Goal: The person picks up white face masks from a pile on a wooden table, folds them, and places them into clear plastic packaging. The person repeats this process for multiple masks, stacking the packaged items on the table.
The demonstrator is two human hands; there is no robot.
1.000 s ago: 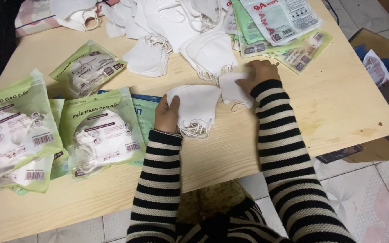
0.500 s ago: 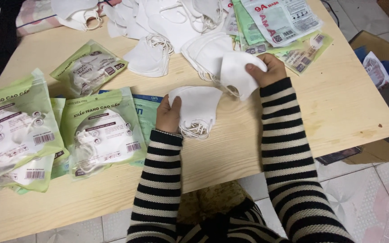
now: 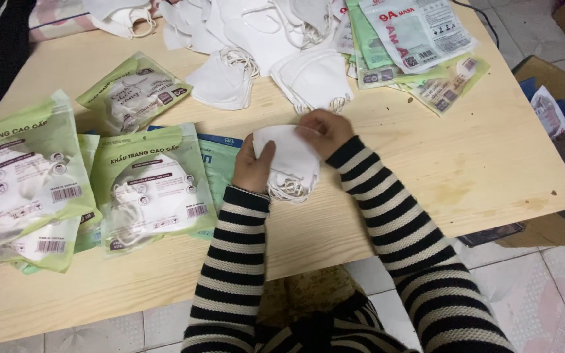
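A small stack of white face masks (image 3: 290, 160) lies on the wooden table (image 3: 465, 163) in front of me. My left hand (image 3: 252, 167) grips the stack's left side, thumb on top. My right hand (image 3: 325, 131) presses down on the stack's upper right edge, fingers curled over the top mask. White ear loops hang from the stack's near edge. Both arms wear black-and-white striped sleeves.
A loose pile of white masks (image 3: 256, 39) covers the table's far middle. Green sealed mask packs (image 3: 148, 186) lie at the left, and flat empty bags (image 3: 413, 46) at the far right. A cardboard box (image 3: 557, 98) stands on the tiled floor at right.
My right hand picked a white mask from the far pile, carried it toward me and laid it on the stack. My left hand stayed on the stack.
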